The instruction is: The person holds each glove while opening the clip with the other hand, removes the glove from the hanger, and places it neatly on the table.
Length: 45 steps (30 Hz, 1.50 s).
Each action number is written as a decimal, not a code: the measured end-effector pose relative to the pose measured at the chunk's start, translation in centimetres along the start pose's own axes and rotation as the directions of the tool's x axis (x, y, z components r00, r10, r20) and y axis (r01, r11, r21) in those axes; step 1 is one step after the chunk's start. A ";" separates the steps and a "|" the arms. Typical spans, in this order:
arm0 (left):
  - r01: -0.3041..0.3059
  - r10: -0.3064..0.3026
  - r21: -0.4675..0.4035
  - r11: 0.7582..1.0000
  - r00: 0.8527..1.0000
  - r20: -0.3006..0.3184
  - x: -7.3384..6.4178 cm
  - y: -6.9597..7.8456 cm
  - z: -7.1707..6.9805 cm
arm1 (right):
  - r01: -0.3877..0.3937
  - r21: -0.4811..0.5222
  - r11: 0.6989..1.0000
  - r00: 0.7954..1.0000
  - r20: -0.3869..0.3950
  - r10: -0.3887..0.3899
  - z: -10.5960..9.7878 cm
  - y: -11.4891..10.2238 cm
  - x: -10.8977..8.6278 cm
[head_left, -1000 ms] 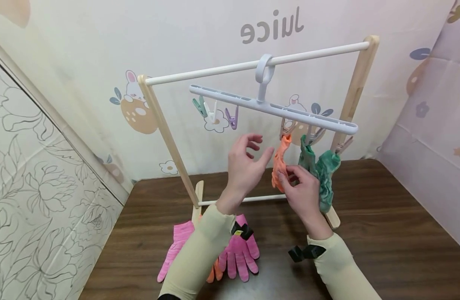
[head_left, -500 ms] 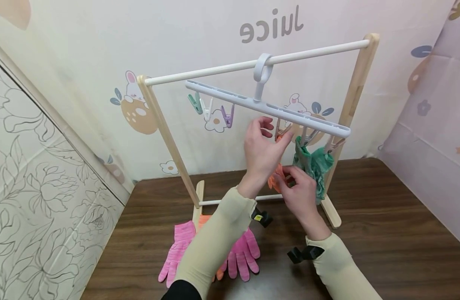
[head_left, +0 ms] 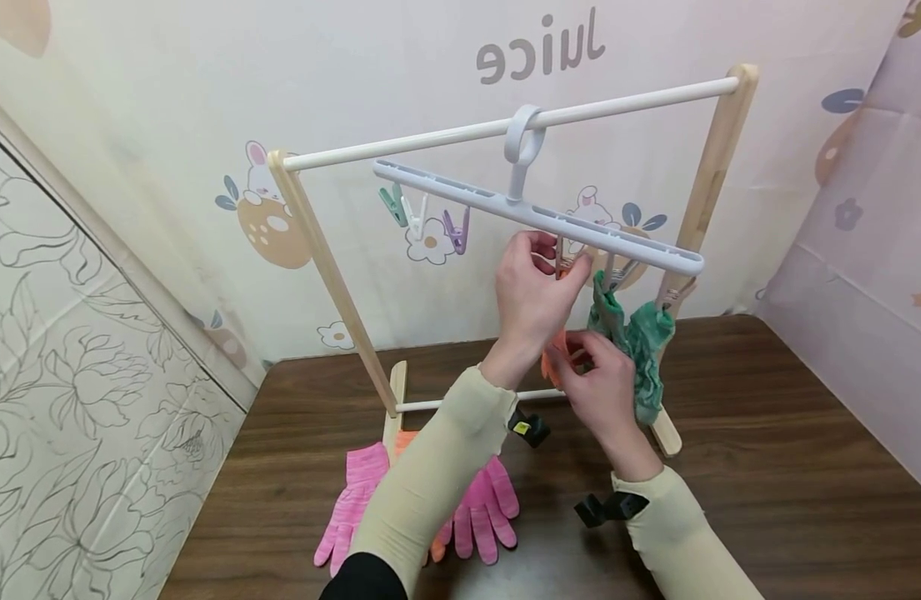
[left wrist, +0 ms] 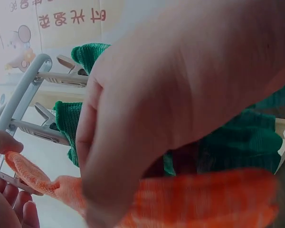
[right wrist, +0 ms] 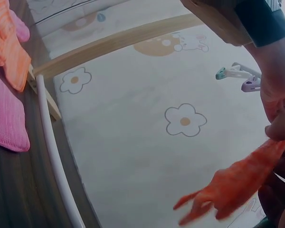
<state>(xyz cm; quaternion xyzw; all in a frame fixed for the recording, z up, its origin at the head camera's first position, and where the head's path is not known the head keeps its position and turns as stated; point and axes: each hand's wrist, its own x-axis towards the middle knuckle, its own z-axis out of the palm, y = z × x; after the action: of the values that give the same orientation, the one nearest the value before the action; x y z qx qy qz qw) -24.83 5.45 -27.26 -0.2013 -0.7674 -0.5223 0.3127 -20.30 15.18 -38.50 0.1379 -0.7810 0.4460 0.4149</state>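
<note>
An orange knit glove (right wrist: pixel 237 183) hangs by its cuff below the hanger (head_left: pixel 498 202). My right hand (head_left: pixel 603 379) pinches it between thumb and fingers, partway down. Higher up, my left hand (head_left: pixel 531 292) has its thumb and curled fingers around the pale clothespin (left wrist: pixel 19 183) at the orange cuff. In the left wrist view, the left thumb lies against that cuff, and the right hand covers part of the glove. Just to the right, a green glove (head_left: pixel 650 350) and another green glove (head_left: pixel 608 308) hang from clothespins of their own.
A wooden rack with a white top rod (head_left: pixel 415 143) carries the hanger, which tilts down to the right. Green, white and purple clothespins (head_left: pixel 457 233) hang on its left half. Pink gloves (head_left: pixel 484 512) and an orange glove (head_left: pixel 404 440) lie on the table (head_left: pixel 265 467), partly under the left sleeve.
My left hand has moved right and up to the orange glove's clothespin. The right hand keeps its pinch on the glove. The hanger has swung slightly left.
</note>
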 end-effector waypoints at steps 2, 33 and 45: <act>-0.002 0.002 0.004 1.000 1.000 0.002 -0.1 0.1 0.0 | -0.015 0.002 1.000 1.000 -0.020 0.015 0.0 -0.2 0.0; -0.115 0.114 -0.029 0.993 0.993 -0.027 0.4 0.5 -0.1 | -0.131 0.016 0.991 0.975 -0.176 0.132 -1.1 -0.1 0.6; -0.112 0.111 0.017 0.994 0.994 0.015 1.0 0.9 -0.3 | -0.165 -0.029 0.986 0.983 -0.083 0.162 -1.7 0.1 1.1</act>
<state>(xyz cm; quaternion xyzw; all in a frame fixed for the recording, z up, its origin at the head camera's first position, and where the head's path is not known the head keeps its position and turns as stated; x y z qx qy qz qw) -24.95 5.45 -25.89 -0.2448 -0.7616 -0.4959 0.3378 -20.11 16.81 -37.28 0.0479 -0.7801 0.4697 0.4105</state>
